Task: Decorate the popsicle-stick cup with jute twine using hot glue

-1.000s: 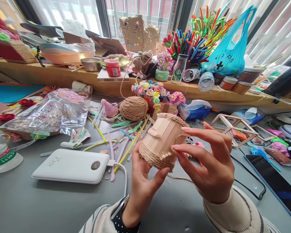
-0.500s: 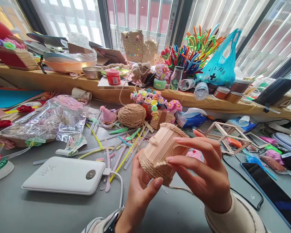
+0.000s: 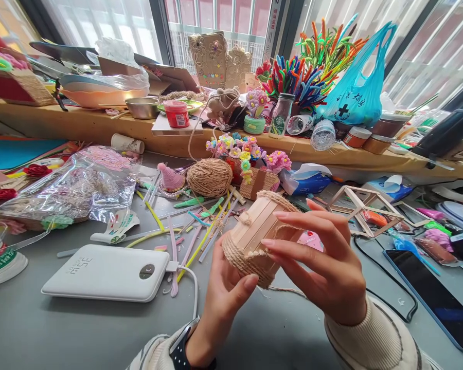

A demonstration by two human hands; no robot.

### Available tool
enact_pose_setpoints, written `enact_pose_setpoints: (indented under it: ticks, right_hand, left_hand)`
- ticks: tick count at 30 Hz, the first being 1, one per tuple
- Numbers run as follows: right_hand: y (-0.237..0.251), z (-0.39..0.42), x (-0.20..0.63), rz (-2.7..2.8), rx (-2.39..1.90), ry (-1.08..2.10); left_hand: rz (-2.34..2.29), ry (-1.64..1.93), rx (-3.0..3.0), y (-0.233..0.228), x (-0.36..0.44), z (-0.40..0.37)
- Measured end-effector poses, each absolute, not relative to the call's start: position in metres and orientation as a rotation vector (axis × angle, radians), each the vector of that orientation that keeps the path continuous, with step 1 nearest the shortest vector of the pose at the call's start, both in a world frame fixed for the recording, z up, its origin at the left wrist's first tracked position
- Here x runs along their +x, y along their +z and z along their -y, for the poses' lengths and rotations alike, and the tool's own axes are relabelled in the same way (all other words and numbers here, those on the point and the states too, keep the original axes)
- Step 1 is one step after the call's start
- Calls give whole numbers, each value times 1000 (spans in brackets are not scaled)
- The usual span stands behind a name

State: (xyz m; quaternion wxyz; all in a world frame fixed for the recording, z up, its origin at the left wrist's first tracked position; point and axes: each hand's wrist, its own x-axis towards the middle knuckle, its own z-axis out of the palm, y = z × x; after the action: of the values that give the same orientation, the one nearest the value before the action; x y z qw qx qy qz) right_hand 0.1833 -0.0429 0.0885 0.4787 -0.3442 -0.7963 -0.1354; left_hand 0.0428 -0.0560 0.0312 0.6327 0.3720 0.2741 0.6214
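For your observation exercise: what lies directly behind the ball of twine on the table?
Behind the ball of twine stand pipe-cleaner flowers in front of the wooden shelf. Whatever holds the flower stems is hidden by the ball.

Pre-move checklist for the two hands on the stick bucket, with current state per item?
1. Left hand grips the stick bucket at its lower twine band: ok.
2. Right hand has fingertips on the bucket's side, near the loose twine end: ok.
3. Bucket is held off the grey table: ok.
4. Twine tail trailing from the bucket's base is free of snags: cannot tell, it runs behind the right hand.
5. Twine ball lies apart from the bucket: ok.
6. Twine wraps at rim and base are fixed all round: cannot tell, the far side is hidden.
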Motion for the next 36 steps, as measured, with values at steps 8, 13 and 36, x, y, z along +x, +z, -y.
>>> enact_pose_setpoints:
  ticks: [8,13,36]
  right_hand:
    - [85,39,185,1918,-861,-259]
    - [88,39,188,1942,-849,-279]
    - [103,46,195,2127,-848,-371]
  left_hand:
    - [-597,1321,899,23,37,52]
    - [-584,1311,903,25,36,53]
    - [-637,1346,860,31,43,56]
